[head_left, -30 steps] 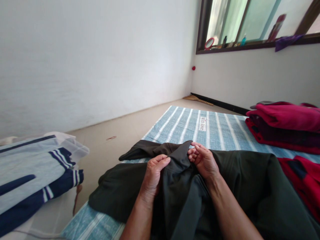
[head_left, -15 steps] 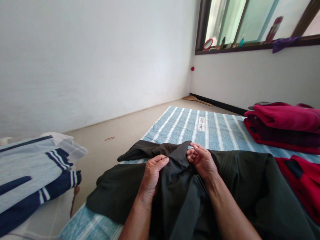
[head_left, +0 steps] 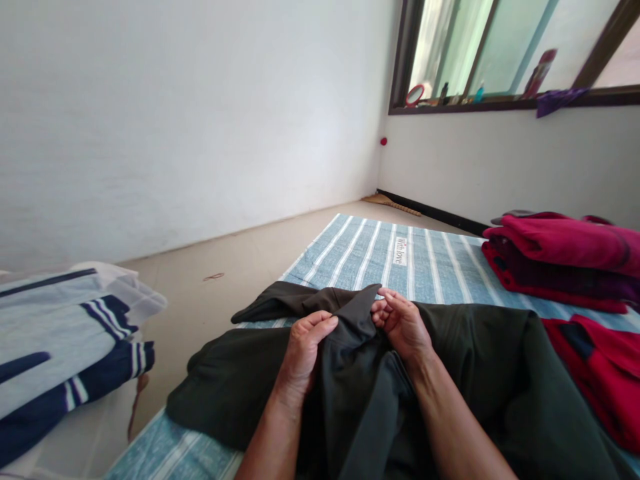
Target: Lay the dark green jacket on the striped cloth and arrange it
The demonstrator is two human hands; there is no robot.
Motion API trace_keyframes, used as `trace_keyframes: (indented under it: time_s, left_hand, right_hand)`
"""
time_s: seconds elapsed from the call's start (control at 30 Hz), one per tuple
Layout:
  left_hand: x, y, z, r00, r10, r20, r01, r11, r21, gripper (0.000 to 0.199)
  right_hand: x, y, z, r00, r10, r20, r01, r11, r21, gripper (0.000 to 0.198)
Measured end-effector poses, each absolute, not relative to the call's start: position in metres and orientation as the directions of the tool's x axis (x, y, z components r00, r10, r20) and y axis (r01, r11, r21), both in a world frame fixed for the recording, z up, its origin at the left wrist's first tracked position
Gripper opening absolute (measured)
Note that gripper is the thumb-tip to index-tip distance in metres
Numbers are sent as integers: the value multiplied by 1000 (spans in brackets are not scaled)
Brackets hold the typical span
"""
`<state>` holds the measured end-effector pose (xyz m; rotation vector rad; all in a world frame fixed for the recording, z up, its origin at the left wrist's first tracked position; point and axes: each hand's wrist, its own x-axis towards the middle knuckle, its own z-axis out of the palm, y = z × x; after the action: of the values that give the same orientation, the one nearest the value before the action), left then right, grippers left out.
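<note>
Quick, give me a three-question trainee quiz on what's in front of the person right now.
1. True or false: both hands grip the dark green garment.
2. Which lies nearest the right hand? A) the striped blue mat B) the folded red stack C) the navy-striped clothes
3. Fill in: the left hand pinches a fold of the garment between thumb and ____.

Key: 1 true. 2 A, the mat shows just past the fingertips. 3 fingers.
</note>
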<state>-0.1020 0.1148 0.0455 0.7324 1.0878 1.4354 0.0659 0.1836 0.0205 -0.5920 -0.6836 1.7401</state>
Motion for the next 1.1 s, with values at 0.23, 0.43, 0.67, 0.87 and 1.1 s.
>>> trace_keyframes:
  time_s: [0.23,0.43,0.67,0.87,1.1]
  left_hand:
    - [-102,115,44,-175,974,-144,-402,63,913,20]
    - [-102,114,46,-168,975,-144,-402,66,913,19]
    - [-102,114,44,-157,979,-131,-394,60,917,20]
    - [-102,115,43,-163,977,-135,-390,61,919,19]
    - [-100,114,49,-170,977,-132,-399,55,915,20]
  right_hand:
    - [65,183,21,-251,967,-47,-664,-207,-718,25]
    - [65,182,21,-253,967,-43,-663,-205,-720,25]
    - [64,183,20,-250,967,-45,-663,-205,-720,27]
    - [65,184,18,-259,965,-39,-664,-207,-718,27]
    - [64,184,19,-253,966,-44,-654,-204,-729,28]
